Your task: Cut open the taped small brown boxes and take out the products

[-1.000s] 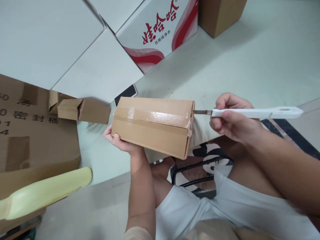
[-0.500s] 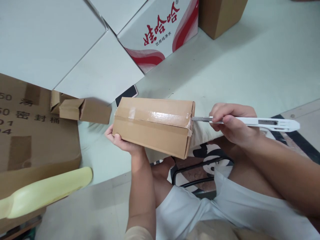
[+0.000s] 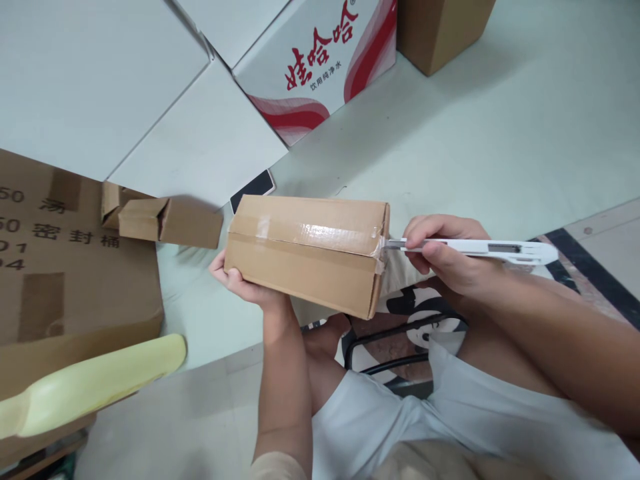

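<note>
My left hand (image 3: 240, 283) grips the taped cardboard box (image 3: 305, 253) from beneath its left end; my right hand (image 3: 445, 257) clamps the white utility knife (image 3: 480, 248), blade tip touching the box's right-end tape seam.

A white box with red waves and red letters (image 3: 320, 67) is sitting on the pale floor (image 3: 500, 133), near its far edge. A plain brown box (image 3: 440, 30) is standing just beside it on the right. Big flat white boxes (image 3: 100, 80) are lying on its left and filling the far left corner. A black phone (image 3: 253, 189) is lying at the corner of one white box. A small brown box (image 3: 167, 223) is lying on its side with its flaps open. It is touching a big brown box with dark letters (image 3: 65, 280) at the left edge. A pale yellow thing (image 3: 95, 383) is sticking out at the near left. A rug with a dark border (image 3: 590, 260) is lying at the right edge.
</note>
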Demonstrator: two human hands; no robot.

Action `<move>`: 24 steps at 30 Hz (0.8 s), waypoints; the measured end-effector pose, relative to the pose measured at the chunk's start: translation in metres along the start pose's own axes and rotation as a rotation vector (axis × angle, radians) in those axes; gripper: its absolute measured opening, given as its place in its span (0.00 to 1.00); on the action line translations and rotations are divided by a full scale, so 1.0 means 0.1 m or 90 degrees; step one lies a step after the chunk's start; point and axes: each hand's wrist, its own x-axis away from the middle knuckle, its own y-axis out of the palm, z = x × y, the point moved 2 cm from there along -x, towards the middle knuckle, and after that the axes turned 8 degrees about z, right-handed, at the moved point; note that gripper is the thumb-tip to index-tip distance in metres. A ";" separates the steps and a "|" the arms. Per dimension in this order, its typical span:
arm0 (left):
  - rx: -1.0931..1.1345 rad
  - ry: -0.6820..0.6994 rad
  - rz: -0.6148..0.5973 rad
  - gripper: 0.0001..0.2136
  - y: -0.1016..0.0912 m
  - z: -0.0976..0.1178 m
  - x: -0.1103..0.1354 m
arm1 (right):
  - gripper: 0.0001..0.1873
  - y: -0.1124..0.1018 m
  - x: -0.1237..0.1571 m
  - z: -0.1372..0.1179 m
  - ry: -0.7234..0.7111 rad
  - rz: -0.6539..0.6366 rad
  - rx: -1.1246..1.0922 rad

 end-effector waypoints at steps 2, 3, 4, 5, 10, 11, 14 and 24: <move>0.004 -0.003 0.000 0.11 0.00 0.01 0.00 | 0.17 0.01 0.00 0.02 0.016 0.005 0.023; 0.003 -0.002 0.000 0.11 0.01 0.01 0.00 | 0.18 0.02 0.00 0.03 0.024 -0.011 0.033; 0.001 0.001 0.000 0.11 0.01 0.01 0.00 | 0.19 0.04 0.01 0.03 0.029 -0.036 0.040; 0.000 0.002 0.000 0.11 0.01 0.02 0.00 | 0.19 0.05 0.01 0.04 0.029 -0.065 0.046; 0.006 -0.019 0.008 0.11 0.03 0.06 0.01 | 0.15 0.08 -0.01 0.02 -0.036 -0.163 0.052; 0.006 -0.021 0.011 0.11 0.03 0.07 0.01 | 0.14 0.08 -0.01 0.02 -0.047 -0.168 0.055; 0.003 -0.025 0.010 0.12 0.04 0.10 0.01 | 0.12 0.07 0.01 0.01 -0.087 -0.107 0.092; -0.014 -0.032 0.003 0.12 0.05 0.13 0.02 | 0.14 0.02 0.00 0.02 -0.194 0.120 0.111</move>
